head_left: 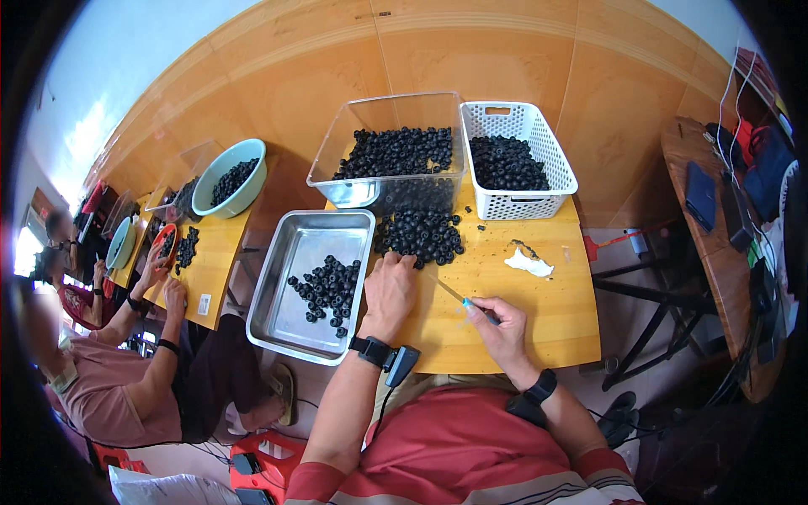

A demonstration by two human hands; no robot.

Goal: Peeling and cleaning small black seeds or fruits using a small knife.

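My left hand [390,290] is at the near edge of a heap of small dark round fruits [419,236], back up and fingers curled down. Its fingertips touch the heap; whether a fruit is between them is hidden. In my right hand [503,330] is a thin knife [449,290] with a bit of blue near its handle. The blade points up and left toward the heap, apart from my left hand. A shallow metal tray [282,244] left of my left hand contains more dark fruits [328,290], several showing pale centres.
Behind the heap stand a clear plastic bin [324,168] and a white perforated basket [526,204], both with dark fruits. A crumpled white tissue [530,263] lies right on the wooden table [555,316]. At left, a co-worker [126,379] sits by a light green basin [202,198].
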